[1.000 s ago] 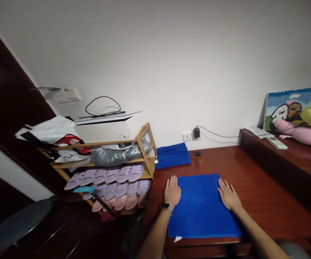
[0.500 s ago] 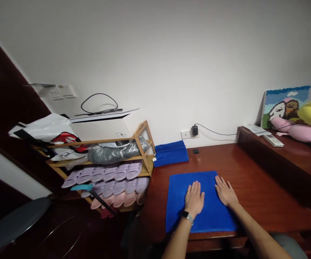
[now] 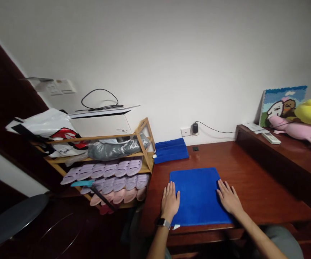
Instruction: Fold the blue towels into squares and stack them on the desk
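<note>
A blue towel (image 3: 198, 198) lies flat and spread on the brown wooden table (image 3: 263, 187), with a small white tag showing at its near left corner. At its left edge my left hand (image 3: 170, 201) rests flat, fingers stretched out, a watch on the wrist. My right hand (image 3: 230, 198) lies on the towel's right edge with fingers extended and slightly apart. Neither hand grips anything. Farther back on the table sits a second blue towel (image 3: 171, 150), folded, beside the shelf.
A wooden rack (image 3: 146, 158) with rows of slippers (image 3: 109, 169) stands left of the table. On it are a white box (image 3: 101, 126) and a plastic bag. A black charger (image 3: 195, 127) is plugged into the wall. Plush toys (image 3: 301, 128) and a remote (image 3: 270, 137) lie on the right ledge.
My left hand has moved left, from the middle of the towel to its left edge. My right hand stays by the right edge, shifted only slightly. The view has tilted a little.
</note>
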### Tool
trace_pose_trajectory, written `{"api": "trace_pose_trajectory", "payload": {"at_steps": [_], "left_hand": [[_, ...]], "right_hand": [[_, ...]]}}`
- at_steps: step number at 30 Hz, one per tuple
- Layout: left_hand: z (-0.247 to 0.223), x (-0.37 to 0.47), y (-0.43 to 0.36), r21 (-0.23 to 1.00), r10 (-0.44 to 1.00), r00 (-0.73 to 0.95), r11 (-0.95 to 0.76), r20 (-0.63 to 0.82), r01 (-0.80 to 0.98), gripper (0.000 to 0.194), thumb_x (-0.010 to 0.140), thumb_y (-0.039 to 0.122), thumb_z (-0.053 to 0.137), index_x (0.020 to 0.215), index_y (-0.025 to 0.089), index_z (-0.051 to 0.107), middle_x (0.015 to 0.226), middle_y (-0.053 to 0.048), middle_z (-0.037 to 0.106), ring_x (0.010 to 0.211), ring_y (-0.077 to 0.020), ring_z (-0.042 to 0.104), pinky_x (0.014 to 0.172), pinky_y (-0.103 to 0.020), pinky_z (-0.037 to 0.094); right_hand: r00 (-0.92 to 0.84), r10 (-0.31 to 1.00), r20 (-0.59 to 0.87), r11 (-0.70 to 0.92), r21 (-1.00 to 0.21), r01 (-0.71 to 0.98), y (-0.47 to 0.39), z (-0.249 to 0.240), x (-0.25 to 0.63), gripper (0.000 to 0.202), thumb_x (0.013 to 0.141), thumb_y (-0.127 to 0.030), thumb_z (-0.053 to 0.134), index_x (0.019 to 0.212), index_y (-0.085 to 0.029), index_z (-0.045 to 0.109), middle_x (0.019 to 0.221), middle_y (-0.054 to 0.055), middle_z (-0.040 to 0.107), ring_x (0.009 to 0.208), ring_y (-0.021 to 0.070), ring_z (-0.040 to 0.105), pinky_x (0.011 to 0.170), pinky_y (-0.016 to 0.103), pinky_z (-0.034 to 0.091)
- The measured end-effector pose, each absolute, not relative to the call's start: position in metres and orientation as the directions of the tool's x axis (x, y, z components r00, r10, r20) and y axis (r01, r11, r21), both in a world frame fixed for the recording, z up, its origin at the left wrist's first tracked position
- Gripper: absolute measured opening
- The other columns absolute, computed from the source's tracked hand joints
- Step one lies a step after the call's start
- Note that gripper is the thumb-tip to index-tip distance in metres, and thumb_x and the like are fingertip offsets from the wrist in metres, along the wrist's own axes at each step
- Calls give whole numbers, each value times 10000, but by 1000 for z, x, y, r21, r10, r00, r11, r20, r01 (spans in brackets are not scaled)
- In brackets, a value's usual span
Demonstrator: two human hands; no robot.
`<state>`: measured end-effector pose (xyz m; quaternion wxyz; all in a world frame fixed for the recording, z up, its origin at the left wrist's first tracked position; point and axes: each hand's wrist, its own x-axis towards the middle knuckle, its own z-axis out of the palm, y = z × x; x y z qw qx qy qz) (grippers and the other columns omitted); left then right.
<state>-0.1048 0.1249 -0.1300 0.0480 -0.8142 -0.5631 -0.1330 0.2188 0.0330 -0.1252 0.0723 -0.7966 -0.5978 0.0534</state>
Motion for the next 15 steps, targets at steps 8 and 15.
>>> {"api": "trace_pose_trajectory", "payload": {"at_steps": [8,15], "left_hand": [[-100,-50,97,43,818,476,-516,324,856,560,1068,300,277,1589,141,408,1643,-107,419,1555,-243,322,1288,-492,273],[-94,55,63,187,717,667,-697,203,692,625,1087,472,231,1605,157,381,1660,-92,397,1552,-226,331,1292,-443,273]], "right_hand": [[261,965,-11,-257,-212,943,20,-127,211,687,1041,-462,153,1658,-173,239,1711,12,261,1601,241,175,1302,481,120],[233,972,-4,-230,-200,953,19,-127,214,672,1037,-431,175,1650,-173,271,1705,25,275,1598,243,187,1298,494,129]]}}
